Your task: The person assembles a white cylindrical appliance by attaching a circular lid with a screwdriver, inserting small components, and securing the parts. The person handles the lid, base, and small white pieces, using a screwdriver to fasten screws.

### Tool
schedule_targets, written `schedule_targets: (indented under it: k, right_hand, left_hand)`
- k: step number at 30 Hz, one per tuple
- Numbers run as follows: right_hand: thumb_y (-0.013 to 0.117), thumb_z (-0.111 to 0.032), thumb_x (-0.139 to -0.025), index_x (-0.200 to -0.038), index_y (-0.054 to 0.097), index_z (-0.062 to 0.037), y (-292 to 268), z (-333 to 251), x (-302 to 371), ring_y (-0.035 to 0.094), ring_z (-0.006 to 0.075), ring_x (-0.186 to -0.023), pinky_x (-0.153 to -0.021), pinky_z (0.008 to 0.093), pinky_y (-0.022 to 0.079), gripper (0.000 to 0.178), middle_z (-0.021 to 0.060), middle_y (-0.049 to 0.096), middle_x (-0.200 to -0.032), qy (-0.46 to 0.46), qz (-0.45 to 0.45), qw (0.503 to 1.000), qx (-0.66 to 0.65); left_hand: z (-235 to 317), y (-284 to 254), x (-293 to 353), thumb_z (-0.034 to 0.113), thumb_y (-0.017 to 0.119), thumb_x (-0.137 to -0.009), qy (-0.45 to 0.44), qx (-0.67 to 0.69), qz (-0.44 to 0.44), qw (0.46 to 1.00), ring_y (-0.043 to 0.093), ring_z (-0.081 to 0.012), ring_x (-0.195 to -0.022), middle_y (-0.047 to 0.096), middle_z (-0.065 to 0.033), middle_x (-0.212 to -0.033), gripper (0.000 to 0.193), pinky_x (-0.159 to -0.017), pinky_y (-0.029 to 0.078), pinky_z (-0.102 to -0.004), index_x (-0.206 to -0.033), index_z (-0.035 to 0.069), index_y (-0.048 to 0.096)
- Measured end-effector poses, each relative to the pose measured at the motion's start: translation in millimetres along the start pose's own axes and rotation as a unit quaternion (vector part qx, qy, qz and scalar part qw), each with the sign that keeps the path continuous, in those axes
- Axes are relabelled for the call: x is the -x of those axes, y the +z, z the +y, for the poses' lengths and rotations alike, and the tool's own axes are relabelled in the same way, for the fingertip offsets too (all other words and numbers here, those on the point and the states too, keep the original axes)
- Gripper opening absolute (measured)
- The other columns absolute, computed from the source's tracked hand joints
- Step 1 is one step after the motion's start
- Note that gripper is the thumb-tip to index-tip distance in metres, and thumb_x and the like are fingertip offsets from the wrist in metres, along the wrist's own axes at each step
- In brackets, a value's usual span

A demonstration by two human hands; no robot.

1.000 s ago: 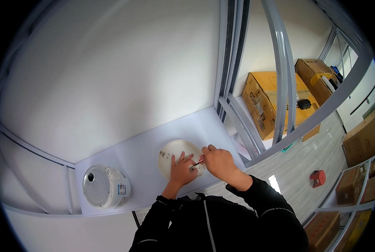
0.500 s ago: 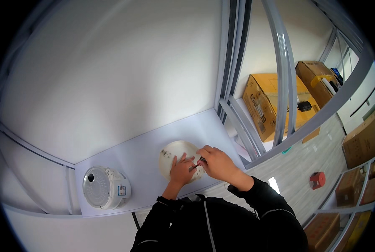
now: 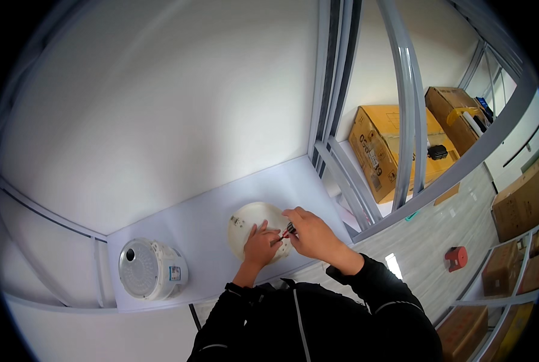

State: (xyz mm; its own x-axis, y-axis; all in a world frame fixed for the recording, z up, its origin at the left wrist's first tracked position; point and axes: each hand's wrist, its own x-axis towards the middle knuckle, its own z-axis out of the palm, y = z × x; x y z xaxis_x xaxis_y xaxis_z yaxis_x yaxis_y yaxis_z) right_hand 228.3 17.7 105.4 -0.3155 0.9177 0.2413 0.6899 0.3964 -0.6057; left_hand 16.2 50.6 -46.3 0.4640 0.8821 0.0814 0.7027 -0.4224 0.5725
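Observation:
A round cream-coloured piece [image 3: 243,224], shaped like a shallow disc, lies on the white tabletop, with small dark marks or parts near its upper left edge. Flat across it rests my left hand [image 3: 261,245], fingers spread, its thumb and index side close to a tool's tip. My right hand [image 3: 308,233] is closed around what looks like a screwdriver [image 3: 287,231] with a red and black handle, tilted down toward the disc's right side. Where the tip meets the disc is hidden by my left fingers.
A white drum-shaped appliance [image 3: 152,269] with a round grey top stands at the table's left end. Grey metal posts [image 3: 405,102] rise on the right, with a large cardboard box [image 3: 375,151] behind them. A red stool [image 3: 456,258] and shelves of boxes [image 3: 501,270] are farther right.
My right hand has shifted its grip slightly, and more of the tool's handle shows now. The left hand and the disc stay almost in place.

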Motion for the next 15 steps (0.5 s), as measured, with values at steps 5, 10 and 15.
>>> schedule_targets:
  k: [5, 10, 15]
  right_hand:
    - [0.078, -0.015, -0.085, -0.129, 0.059, -0.0083, 6, -10, 2, 0.068, 0.0431, -0.095, -0.085, 0.0506, 0.055, 0.049, 0.0181, 0.065, -0.109, -0.05, 0.023, 0.999, 0.003]
    - [0.079, -0.017, -0.085, -0.125, 0.061, -0.0088, 3, -16, -3, 0.068, 0.0402, -0.09, -0.074, 0.0472, 0.055, 0.045, 0.0156, 0.065, -0.107, 0.023, -0.018, 0.997, 0.064]
    - [0.081, -0.023, -0.088, -0.121, 0.063, -0.0063, 13, -5, -4, 0.07, 0.0378, -0.089, -0.07, 0.0462, 0.057, 0.042, 0.0145, 0.066, -0.098, -0.118, 0.088, 0.989, 0.028]
  left_hand:
    - [-5, 4, -1, 0.029, 0.077, -0.09, -0.005, -0.028, -0.011, 1.0, 0.048, -0.0312, -0.148, 0.077, 0.0012, -0.123, 0.018, -0.126, 0.029, -0.0529, -0.104, 0.018, 0.08]
    - [1, 3, 1, 0.028, 0.078, -0.088, -0.008, 0.01, 0.019, 1.0, 0.049, -0.0314, -0.148, 0.076, 0.0018, -0.124, 0.017, -0.127, 0.029, -0.0524, -0.103, 0.018, 0.08]
    - [-1, 5, 5, 0.026, 0.079, -0.087, -0.015, 0.041, 0.023, 0.999, 0.047, -0.0311, -0.15, 0.076, 0.0021, -0.127, 0.018, -0.128, 0.028, -0.052, -0.102, 0.017, 0.079]
